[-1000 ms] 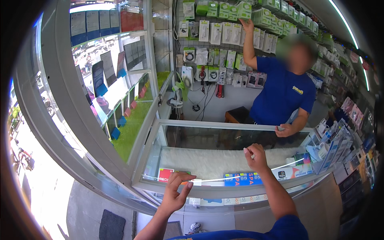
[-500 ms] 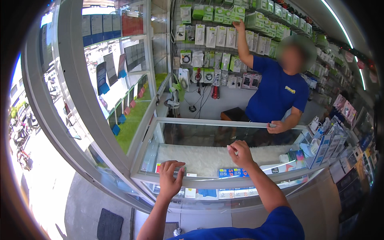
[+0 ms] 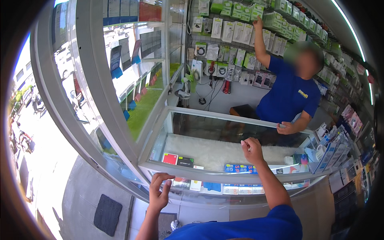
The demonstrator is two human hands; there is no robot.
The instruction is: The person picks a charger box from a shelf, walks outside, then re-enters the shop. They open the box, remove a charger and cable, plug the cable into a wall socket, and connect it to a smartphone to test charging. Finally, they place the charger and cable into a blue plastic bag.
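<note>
My left hand hovers in front of the glass display counter, near its left front corner. Its fingers are bent, the thumb stands apart, and nothing is between them. Over the counter's glass top is my right hand, its fingers curled in loosely; no object shows in it. Under the glass lie a white fluffy mat, a red box, a black box and blue boxes. Across the counter a person in a blue shirt reaches up to green-and-white hanging packages, the other hand low by the counter's back edge.
On the left stands a tall glass cabinet with phones on stands. Hanging accessory packs cover the back wall. Upright blue-and-white boxes crowd the counter's right end. A dark mat lies on the floor.
The view has shifted, so the scene sits farther right. My left hand has drawn back from over the counter's edge. The other person's raised hand stays at the hanging packages.
</note>
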